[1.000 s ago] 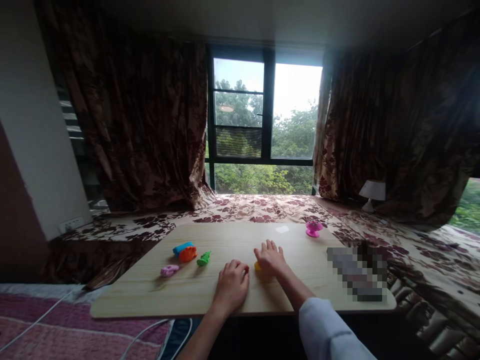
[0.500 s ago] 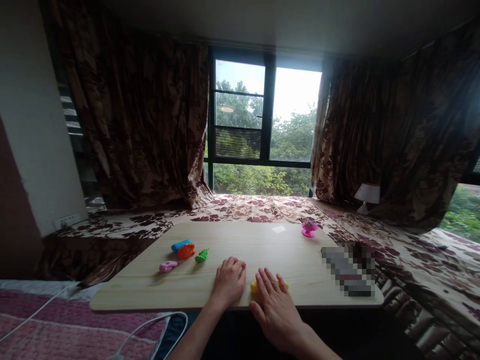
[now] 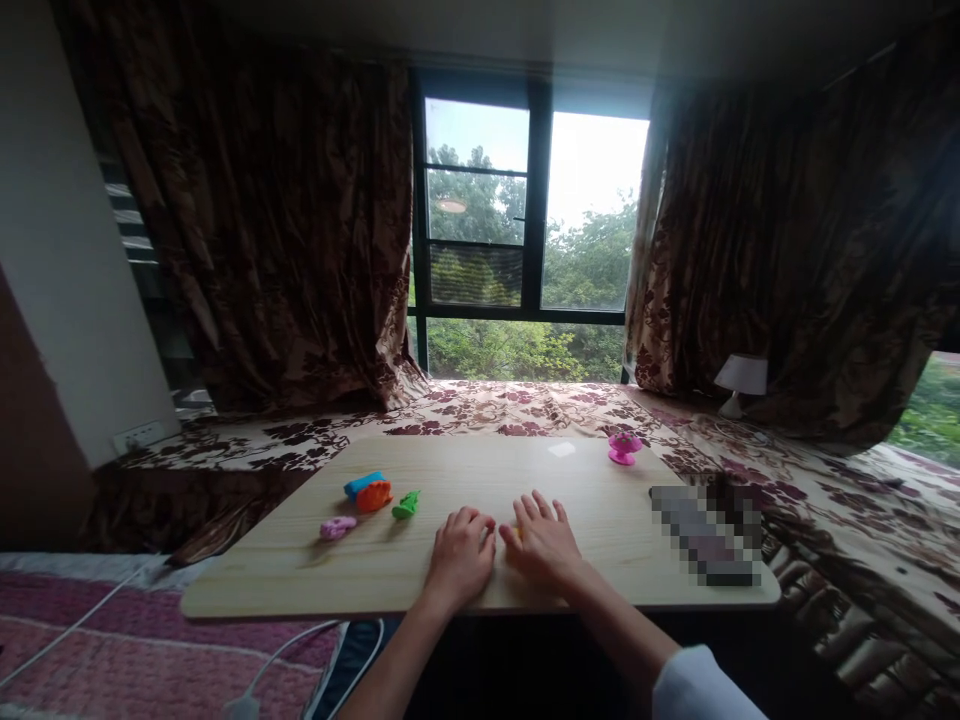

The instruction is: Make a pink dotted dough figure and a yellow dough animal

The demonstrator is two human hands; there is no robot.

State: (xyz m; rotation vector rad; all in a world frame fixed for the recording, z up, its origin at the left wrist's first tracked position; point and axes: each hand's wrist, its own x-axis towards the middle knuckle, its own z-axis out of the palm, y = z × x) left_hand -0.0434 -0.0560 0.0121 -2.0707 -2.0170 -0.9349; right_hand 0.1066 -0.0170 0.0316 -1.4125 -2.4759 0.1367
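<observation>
The right hand (image 3: 541, 540) has just slid forward, away from the table's (image 3: 390, 588) near edge, where it lay half a second ago with yellow showing on both sides of its fingers. Now its fingers are spread and the palm faces down, covering nearly all of the yellow piece (image 3: 517, 532); only a bit shows beside the thumb, near the middle of the table's front half. That reads as a rolling stroke, the piece seeming to travel with the palm, so its present shape can't be judged.

The left hand (image 3: 459, 555) rests on the table just left of the piece, fingers loosely bent; whether it holds anything I cannot tell. It has barely moved.

Toward the table's left end, the blue (image 3: 364, 484), orange (image 3: 373, 493), green (image 3: 406, 505) and lilac (image 3: 337, 527) pieces lie undisturbed. The magenta stand (image 3: 623, 449) remains at the table's far right corner.
</observation>
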